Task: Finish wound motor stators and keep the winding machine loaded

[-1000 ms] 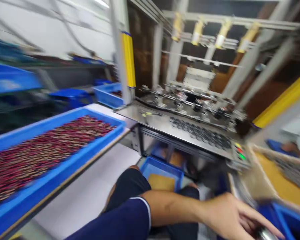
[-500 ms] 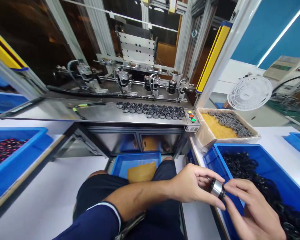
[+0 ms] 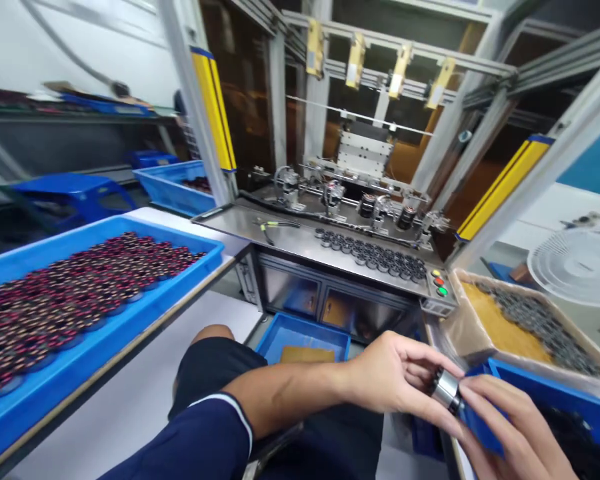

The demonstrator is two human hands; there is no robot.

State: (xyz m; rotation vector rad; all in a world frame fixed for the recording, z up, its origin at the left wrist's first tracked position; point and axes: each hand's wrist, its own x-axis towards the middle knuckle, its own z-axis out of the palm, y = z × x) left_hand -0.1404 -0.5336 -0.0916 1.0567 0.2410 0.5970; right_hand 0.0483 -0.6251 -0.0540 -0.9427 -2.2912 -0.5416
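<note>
A small motor core (image 3: 447,388), a silver metal ring with black end pieces, is held between my two hands above the right-hand worktop edge. My left hand (image 3: 393,377) grips it between thumb and index finger, with the other fingers curled behind. At its right end, the fingertips of my right hand (image 3: 517,420) are closed on the black end piece. My fingers hide part of that end. Several similar black-and-silver cores (image 3: 375,255) stand in rows on the metal bench of the machine ahead.
To the left lies a blue tray (image 3: 215,248) full of cores with red and copper-coloured parts. A carton (image 3: 467,327) of grey parts and a blue bin (image 3: 505,370) with black pieces stand right. Coloured buttons (image 3: 439,283) sit at the bench's corner, near a yellow guard bar (image 3: 505,187).
The view has swung left and up, bringing the left tray and more of the machine frame into sight. Both hands still hold the core, with only small finger shifts.
</note>
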